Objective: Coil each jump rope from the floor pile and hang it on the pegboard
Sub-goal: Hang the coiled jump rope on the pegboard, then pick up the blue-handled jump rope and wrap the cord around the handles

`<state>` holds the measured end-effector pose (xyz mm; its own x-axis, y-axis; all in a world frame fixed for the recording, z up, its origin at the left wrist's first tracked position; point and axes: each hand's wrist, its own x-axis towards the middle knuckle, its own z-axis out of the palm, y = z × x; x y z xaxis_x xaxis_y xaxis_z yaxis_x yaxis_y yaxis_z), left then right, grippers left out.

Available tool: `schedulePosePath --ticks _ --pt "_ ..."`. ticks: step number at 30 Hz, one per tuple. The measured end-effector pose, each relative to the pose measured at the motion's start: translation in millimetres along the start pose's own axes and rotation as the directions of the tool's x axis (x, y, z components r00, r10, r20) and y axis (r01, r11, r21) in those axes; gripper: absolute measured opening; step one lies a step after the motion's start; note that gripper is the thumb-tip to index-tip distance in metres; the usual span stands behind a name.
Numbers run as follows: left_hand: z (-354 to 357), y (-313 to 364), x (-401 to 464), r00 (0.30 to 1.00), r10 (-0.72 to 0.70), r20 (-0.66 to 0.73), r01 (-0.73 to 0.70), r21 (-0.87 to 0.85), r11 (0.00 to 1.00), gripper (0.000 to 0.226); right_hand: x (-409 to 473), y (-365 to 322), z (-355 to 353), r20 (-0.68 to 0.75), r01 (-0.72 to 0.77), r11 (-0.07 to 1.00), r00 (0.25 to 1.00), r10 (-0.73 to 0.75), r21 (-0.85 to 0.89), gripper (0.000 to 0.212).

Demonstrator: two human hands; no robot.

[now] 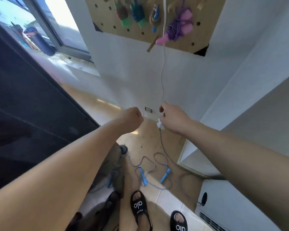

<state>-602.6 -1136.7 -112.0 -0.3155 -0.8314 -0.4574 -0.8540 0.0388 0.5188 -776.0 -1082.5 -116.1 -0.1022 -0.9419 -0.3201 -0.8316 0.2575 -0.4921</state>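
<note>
- R hand is gripping a thin white/grey rope, fingers curled round it, w/ a small white piece showing under the fist.
- Rope is running taut straight up from R hand, past the pegboard front & out of frame top; lower part is hanging from the fist down to the floor, looking darker grey there.
- L hand is sitting just beside R hand at same height, fingers curled in; can't tell if it's pinching anything, too blurred.
- Blue-handled rope is lying loose on the floor near the feet: thin blue/white speckled cord in messy loops, 2 light blue handles apart from each other.
- Pegboard is hanging on the white wall, tan w/ dark holes & black corner caps; coiled ropes on it: purple rope w/ pink handles, green-handled bundle, brownish one w/ blue handle.
- Wooden peg is sticking out near the board's lower edge, bare.
- Black slides on both feet at frame bottom.
</note>
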Motion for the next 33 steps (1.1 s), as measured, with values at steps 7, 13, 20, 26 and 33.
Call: schedulePosePath --ticks 7,13,20,26,33 --pt "92 -33 -44 0.997 -0.06 0.046 0.058 0.024 0.998 0.018 -38 56 83 0.142 -0.029 0.999 0.99 0.024 0.03 0.023" --pt "162 -88 -34 0.984 -0.156 0.091 0.151 0.055 0.987 0.028 -51 96 160 0.204 -0.116 0.99 0.974 0.099 0.074 0.014" --pt "299 -196 19 0.966 -0.209 0.152 0.208 0.024 0.978 0.027 -22 168 320 0.27 -0.278 0.956 0.931 0.246 0.089 0.024" --pt "451 -303 66 0.937 -0.256 0.237 0.26 0.014 0.965 0.021 2 251 498 0.383 -0.339 0.939 0.876 0.294 0.055 0.025" --pt "612 -421 132 0.896 -0.326 0.3 0.353 -0.039 0.935 0.032 48 339 675 0.39 -0.296 0.951 0.868 0.307 -0.09 0.046"
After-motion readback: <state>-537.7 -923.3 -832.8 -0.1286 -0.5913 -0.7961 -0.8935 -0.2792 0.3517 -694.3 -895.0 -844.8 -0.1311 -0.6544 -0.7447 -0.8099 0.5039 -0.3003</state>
